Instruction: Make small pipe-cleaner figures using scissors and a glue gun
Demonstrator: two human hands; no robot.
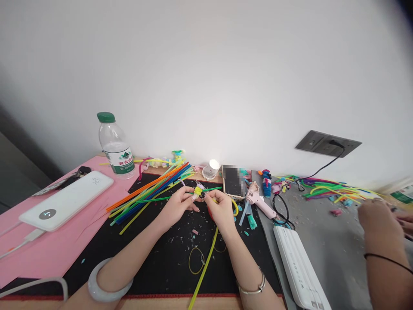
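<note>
Above the black mat (pixel 151 267), my left hand (pixel 180 204) pinches a small yellow-and-black piece of bent pipe cleaner (pixel 198 191). My right hand (pixel 222 209) has its thumb and fingers closed on the other side of the same piece. A green pipe cleaner (pixel 214 188) passes behind my right fingertips. Beneath my right hand a long yellow pipe cleaner (pixel 206 265) runs toward the front edge. To the left of my hands lies a bundle of pipe cleaners (pixel 155 189) in orange, blue, green and yellow.
Beyond my right hand are a glue gun (pixel 258 202), a phone (pixel 232 181) and a paper cup (pixel 211 169). A water bottle (pixel 116 148) and white power bank (pixel 67 202) stand left, a power strip (pixel 298 267) right. Another person's hand (pixel 380 219) works at far right.
</note>
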